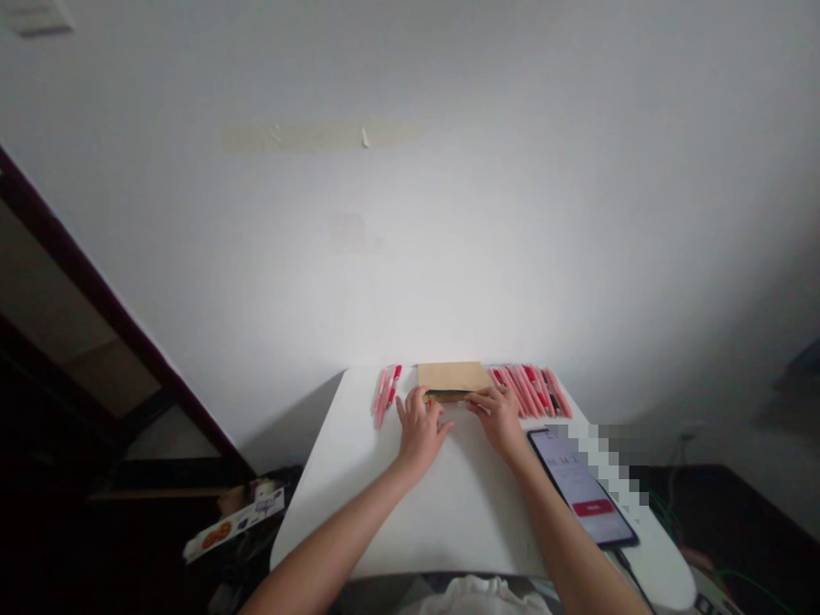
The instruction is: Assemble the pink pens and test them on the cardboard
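The brown kraft-paper packet [453, 376] lies near the far side of the white table [384, 530], close to the wall [576, 213], and its near edge shows a dark strip. The left hand [419, 431] is at the near left corner of it, the fingers spread and the thumb apart from them, so I judge that it steadies and does not clamp. The right hand [501, 416] is at the near right corner with bent fingertips close together; whether they pinch the edge, I cannot tell.

For good handling, I think both hands should press equally and lightly, so that the packet remains square and the paper does not crease. The right wrist should be kept low but careful, because the row of pink pens [529, 389] is just beside it. The smaller group of pens [386, 397] at left and the smartphone [582, 487] need similar care.
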`<action>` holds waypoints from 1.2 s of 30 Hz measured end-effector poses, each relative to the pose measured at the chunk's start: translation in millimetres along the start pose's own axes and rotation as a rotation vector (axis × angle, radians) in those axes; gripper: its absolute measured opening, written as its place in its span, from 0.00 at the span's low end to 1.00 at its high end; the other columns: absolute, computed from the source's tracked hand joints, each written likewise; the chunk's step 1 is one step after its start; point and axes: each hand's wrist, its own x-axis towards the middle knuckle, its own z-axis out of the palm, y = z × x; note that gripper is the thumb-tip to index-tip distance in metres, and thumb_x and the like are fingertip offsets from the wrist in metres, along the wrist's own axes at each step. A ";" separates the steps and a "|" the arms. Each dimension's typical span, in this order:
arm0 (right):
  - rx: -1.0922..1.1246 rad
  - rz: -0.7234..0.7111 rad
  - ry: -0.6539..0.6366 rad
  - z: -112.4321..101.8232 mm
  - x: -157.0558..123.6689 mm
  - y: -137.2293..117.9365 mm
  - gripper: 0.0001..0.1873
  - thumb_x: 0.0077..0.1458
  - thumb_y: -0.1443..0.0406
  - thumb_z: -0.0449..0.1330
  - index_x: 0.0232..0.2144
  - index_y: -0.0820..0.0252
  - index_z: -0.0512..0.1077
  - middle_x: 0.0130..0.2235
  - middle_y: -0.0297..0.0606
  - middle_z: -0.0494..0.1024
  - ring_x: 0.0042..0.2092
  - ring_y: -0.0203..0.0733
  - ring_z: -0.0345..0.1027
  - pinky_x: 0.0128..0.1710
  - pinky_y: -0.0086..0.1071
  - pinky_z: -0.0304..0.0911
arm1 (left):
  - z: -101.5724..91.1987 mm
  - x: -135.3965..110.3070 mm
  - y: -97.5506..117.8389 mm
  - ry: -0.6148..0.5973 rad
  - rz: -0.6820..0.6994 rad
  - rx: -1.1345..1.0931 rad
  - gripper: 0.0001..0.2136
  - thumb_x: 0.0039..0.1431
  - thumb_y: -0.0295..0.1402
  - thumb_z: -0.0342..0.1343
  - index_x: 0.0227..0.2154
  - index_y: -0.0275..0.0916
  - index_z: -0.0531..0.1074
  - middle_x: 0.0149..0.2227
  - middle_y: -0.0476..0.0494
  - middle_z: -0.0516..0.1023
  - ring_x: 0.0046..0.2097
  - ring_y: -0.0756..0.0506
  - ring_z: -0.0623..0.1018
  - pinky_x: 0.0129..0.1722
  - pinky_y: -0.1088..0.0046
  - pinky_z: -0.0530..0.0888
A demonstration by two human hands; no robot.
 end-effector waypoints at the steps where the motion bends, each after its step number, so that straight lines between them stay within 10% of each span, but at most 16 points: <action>1: -0.006 -0.001 -0.013 0.0 -0.3 0.3 0.10 0.60 0.60 0.59 0.37 0.47 0.82 0.38 0.39 0.80 0.47 0.51 0.61 0.48 0.44 0.56 | 0.4 0.4 0.4 -0.006 -0.001 -0.008 0.09 0.52 0.34 0.66 0.35 0.39 0.73 0.58 0.37 0.63 0.63 0.34 0.63 0.62 0.37 0.57; 36: -0.126 -0.030 -0.115 4.3 -3.4 -4.1 0.12 0.49 0.70 0.66 0.34 0.44 0.82 0.40 0.38 0.80 0.49 0.52 0.61 0.49 0.45 0.55 | 17.4 9.6 5.6 -0.004 -0.063 -0.033 0.03 0.50 0.32 0.66 0.27 0.49 0.80 0.63 0.47 0.66 0.66 0.30 0.58 0.60 0.24 0.47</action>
